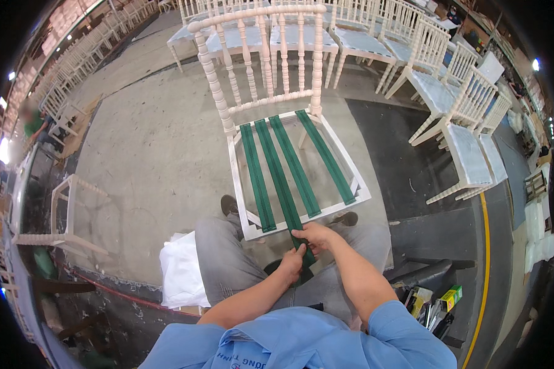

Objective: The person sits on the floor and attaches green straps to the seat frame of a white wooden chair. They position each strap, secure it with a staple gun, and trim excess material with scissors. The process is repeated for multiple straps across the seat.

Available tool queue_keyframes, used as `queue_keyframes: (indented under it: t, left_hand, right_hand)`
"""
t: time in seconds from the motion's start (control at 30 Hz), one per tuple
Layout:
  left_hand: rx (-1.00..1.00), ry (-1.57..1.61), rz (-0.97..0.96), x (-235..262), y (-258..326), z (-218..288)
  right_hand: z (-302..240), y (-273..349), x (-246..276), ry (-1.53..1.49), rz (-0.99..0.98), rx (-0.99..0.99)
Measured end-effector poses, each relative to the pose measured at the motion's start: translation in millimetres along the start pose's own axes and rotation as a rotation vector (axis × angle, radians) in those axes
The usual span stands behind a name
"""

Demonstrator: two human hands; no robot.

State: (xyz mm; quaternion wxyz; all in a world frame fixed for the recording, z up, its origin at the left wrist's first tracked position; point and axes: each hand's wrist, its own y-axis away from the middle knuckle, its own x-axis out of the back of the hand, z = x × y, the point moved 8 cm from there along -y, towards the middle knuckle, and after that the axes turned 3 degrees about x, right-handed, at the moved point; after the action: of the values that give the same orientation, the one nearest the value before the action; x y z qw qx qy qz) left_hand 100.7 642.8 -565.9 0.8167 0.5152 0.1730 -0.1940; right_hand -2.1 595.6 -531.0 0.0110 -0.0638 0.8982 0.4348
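Down in the head view, I see my left hand (291, 261) and right hand (314, 234), fingers clamped on a green webbing strap (284, 184) stretched across the seat frame of the white chair (260, 98) before my knees.

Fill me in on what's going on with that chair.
A seated person is fitting green webbing straps across the open seat of a white chair frame. Four straps run front to back. Both hands, the left hand and the right hand, grip the loose end of one strap at the front rail. More white chairs stand behind.
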Motion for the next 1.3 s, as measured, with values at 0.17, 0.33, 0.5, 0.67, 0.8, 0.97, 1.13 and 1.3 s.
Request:
queue_keyframes:
  t: [0.17,0.33,0.5,0.67,0.8,0.97,1.13,1.3]
  left_hand:
    - [-0.040,-0.036,0.035,30,-8,12]
    - [-0.219,-1.093,0.269,3,28,57]
    - [-0.954,-1.555,0.387,-27,72,145]
    - [-1.046,-1.983,0.334,-33,37,159]
    - [-1.078,-2.066,0.296,-44,25,149]
    - [-1.056,-2.082,0.348,-28,26,150]
    - [-1.068,-2.067,0.327,-38,22,152]
    - [-1.137,-2.066,0.290,-52,18,152]
  right_hand:
    - [0,-28,-25,0.043,-0.066,0.076]
    - [38,-46,25,0.174,0.098,0.131]
    - [14,-47,8,0.357,0.081,0.164]
    - [-6,-39,-2,0.244,0.133,0.322]
    - [7,-39,24,0.175,0.176,0.313]
    - [59,-24,24,-0.332,0.229,-0.197]
    - [70,-54,-9,-0.785,-0.101,-0.351]
    - [59,-78,-27,-1.319,-0.459,-0.079]
